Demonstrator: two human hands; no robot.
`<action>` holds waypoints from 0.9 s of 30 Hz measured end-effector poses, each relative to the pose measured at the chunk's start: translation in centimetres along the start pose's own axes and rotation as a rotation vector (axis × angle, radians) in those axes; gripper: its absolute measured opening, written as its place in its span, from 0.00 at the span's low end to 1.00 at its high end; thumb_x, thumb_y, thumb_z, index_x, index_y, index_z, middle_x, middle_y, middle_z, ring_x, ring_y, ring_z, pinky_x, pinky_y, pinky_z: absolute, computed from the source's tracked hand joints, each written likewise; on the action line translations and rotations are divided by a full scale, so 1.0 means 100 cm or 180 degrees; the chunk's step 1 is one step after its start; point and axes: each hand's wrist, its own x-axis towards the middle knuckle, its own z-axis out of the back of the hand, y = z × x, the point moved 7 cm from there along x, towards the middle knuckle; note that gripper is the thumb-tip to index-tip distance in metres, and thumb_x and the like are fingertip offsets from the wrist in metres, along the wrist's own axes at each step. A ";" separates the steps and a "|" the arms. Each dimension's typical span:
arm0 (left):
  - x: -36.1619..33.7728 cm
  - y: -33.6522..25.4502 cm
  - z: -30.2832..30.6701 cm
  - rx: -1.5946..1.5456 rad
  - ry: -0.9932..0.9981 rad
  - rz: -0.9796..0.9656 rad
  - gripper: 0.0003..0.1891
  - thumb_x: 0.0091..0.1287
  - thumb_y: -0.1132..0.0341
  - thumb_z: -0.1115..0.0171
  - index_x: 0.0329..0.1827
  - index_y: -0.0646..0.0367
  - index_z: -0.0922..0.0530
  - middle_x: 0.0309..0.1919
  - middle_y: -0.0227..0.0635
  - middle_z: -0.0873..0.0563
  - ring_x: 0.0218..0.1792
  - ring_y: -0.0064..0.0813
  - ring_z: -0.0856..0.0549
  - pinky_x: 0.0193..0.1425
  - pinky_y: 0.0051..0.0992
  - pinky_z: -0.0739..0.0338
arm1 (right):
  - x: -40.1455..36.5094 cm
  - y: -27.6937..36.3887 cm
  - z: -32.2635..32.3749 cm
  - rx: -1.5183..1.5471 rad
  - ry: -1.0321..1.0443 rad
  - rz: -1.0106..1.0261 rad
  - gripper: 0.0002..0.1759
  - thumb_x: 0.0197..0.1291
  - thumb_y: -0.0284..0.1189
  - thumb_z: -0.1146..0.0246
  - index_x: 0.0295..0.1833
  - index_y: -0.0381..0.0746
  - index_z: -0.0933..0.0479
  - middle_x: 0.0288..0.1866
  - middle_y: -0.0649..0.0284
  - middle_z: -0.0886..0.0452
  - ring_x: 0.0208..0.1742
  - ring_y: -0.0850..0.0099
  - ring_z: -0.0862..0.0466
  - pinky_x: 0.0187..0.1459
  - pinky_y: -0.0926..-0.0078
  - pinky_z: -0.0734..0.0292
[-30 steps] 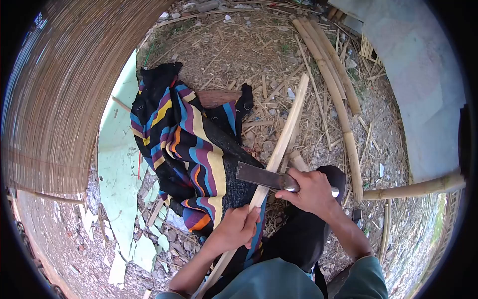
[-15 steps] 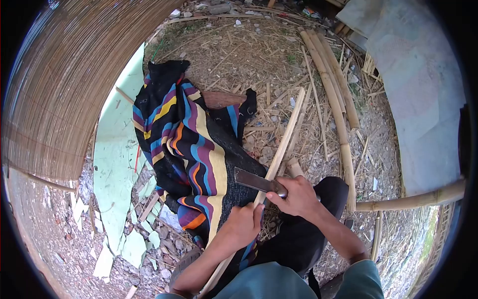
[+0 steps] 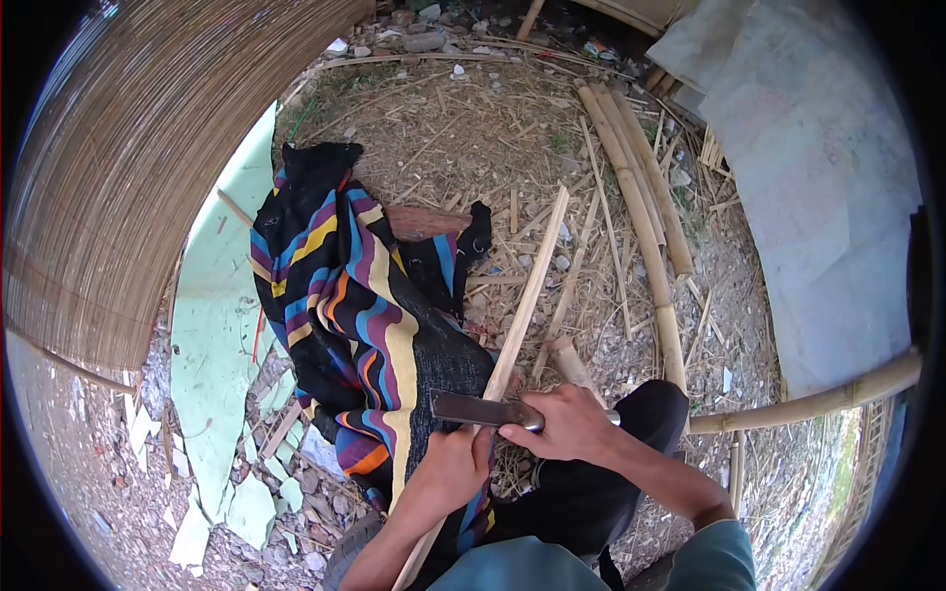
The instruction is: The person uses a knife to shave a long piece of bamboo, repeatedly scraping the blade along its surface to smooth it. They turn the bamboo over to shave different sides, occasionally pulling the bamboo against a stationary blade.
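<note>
A long pale strip of split bamboo slants from the ground ahead down toward my body. My left hand is closed around its lower part. Just above that grip, a broad, blunt-ended knife blade lies across the strip. My right hand is wrapped around the knife's handle, whose pale end shows beyond the fingers. Under the strip and over my leg spreads a striped, many-coloured cloth. The contact between blade edge and strip is hard to see.
Several bamboo poles lie on the ground to the right. A reddish wood block sits beside the cloth. Broken pale green sheeting covers the left side, near a slatted blind. A grey sheet stands at the right. Shavings litter the ground.
The knife has slid down along the bamboo strip, closer to my left hand and my body. The camera's view has shifted slightly. Both hands keep their grips.
</note>
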 end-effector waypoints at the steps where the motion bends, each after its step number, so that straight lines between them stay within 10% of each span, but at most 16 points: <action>1: 0.000 -0.002 0.002 -0.0102 -0.0153 -0.0180 0.12 0.67 0.68 0.48 0.31 0.70 0.24 0.19 0.53 0.21 0.26 0.56 0.19 0.31 0.43 0.24 | 0.001 0.001 0.002 -0.0181 -0.0190 0.0127 0.26 0.51 0.55 0.38 0.24 0.41 0.25 0.13 0.57 0.26 0.19 0.53 0.21 0.26 0.59 0.24; 21: 0.017 -0.015 -0.005 -0.0162 -0.0213 -0.0053 0.10 0.67 0.68 0.47 0.38 0.68 0.24 0.23 0.59 0.22 0.28 0.61 0.22 0.32 0.47 0.26 | 0.004 -0.016 0.015 -0.0786 -0.1281 0.0111 0.32 0.43 0.64 0.38 0.22 0.42 0.23 0.10 0.58 0.27 0.16 0.58 0.20 0.21 0.62 0.24; 27: -0.001 0.010 -0.015 -0.0552 0.0221 -0.0268 0.10 0.68 0.68 0.48 0.37 0.68 0.24 0.18 0.42 0.18 0.16 0.34 0.17 0.22 0.27 0.24 | 0.004 -0.009 0.028 -0.0831 -0.1074 0.0012 0.29 0.45 0.60 0.36 0.21 0.41 0.25 0.14 0.59 0.25 0.19 0.59 0.20 0.23 0.63 0.25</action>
